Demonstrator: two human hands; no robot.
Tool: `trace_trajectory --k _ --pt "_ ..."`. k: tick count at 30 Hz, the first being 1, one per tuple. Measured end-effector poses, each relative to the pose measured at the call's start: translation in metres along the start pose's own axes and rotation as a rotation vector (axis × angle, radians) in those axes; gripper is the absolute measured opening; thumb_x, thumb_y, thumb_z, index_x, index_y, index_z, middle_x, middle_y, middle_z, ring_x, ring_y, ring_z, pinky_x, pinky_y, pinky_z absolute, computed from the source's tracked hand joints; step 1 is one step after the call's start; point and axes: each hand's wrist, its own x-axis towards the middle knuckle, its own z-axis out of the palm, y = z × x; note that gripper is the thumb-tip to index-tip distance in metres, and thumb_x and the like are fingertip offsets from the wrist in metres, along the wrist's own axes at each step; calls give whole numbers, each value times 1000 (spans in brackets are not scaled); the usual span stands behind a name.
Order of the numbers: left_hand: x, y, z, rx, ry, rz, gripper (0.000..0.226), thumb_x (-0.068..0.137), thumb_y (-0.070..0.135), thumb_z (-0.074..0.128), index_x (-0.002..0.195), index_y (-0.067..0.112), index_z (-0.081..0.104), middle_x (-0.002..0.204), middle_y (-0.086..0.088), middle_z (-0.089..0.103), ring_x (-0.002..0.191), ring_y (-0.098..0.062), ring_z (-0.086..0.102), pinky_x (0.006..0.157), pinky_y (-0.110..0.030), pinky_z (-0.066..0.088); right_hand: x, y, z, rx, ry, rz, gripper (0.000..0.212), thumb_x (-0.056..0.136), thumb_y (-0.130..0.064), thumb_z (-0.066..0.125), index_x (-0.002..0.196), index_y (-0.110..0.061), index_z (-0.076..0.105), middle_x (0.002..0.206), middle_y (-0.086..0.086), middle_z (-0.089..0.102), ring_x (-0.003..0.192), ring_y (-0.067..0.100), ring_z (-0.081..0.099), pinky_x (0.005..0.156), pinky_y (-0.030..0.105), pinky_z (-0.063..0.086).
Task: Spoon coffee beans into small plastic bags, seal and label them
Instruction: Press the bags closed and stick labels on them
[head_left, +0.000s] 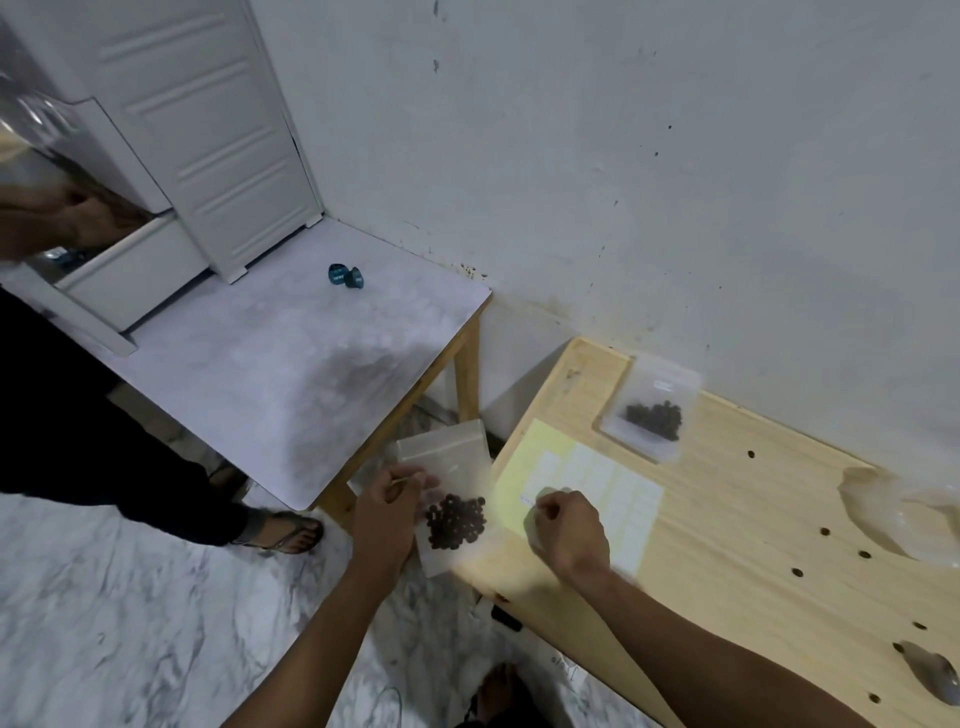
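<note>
Left hand (387, 512) pinches the bag of beans (451, 506) in the air off the table (727, 545) edge. Right hand (569, 530), fingers curled, picks at the label sheet (587, 483). Risk: label tears or curls on itself; a loose seal would spill beans on the floor.

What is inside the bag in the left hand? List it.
The bag in the left hand holds a cluster of dark coffee beans near its bottom; the upper part looks empty. The hand covers its left edge, so anything there is hidden.
</note>
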Motion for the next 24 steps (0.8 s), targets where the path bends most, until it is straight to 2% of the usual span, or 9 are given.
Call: trace_trajectory --k 1,3,5,8,10,13,21,24 --pt "0 -1 0 3 -8 -2 11 98 10 57 104 5 63 96 -7 75 86 -21 73 69 -27 55 0 0 1 -1 7 -5 30 87 -14 46 64 -29 53 84 -4 61 77 14 56 65 29 46" --pt "-1 -3 -1 -2 -18 -7 10 97 11 57 104 6 64 96 -7 76 87 -22 73 73 -31 55 0 -2 3 -6 27 -49 23 92 -19 44 92 -26 67 98 -6 64 93 13 59 80 32 51" --pt "-3 -5 -3 -5 -22 -16 10 97 10 57 104 6 64 95 -6 76 85 -22 74 73 -32 55 3 -1 5 -140 22 -172 32 96 -28 39 119 -32 61 112 -4 61 105 17 58 86 36 52" --pt "-6 -5 -6 4 -39 -26 10 97 10 57 105 6 63 95 -7 76 83 -19 74 73 -31 55 11 -2 3 -456 -120 -290 46 96 -21 45 139 -38 46 123 3 50 109 25 53 83 37 53" --pt "-8 -5 -8 13 -48 -21 11 97 10 57 105 6 63 95 -7 76 83 -18 74 72 -30 56 15 -5 -2 -531 -134 -331 46 97 -17 44 140 -35 47 124 5 48 109 27 52 82 36 50" --pt "-12 -4 -11 10 -50 -14 11 98 10 57 105 5 63 94 -6 76 81 -17 74 68 -25 57 18 -7 -6 -518 -114 -357 35 101 -23 38 132 -27 54 118 5 51 105 28 54 75 32 46" --pt "-18 -3 -9 16 -64 -5 10 98 13 56 104 9 63 94 -4 77 85 -18 74 80 -37 58 25 -12 -10 -590 -102 -421 28 100 -22 41 124 -17 55 117 5 55 100 25 56 75 34 49" --pt "-17 -2 -4 19 -57 -14 9 98 13 58 103 10 64 94 -4 77 83 -18 74 79 -37 58 24 -13 -16 -534 -118 -414 15 98 -24 43 105 -16 54 105 5 58 89 23 55 68 33 44"
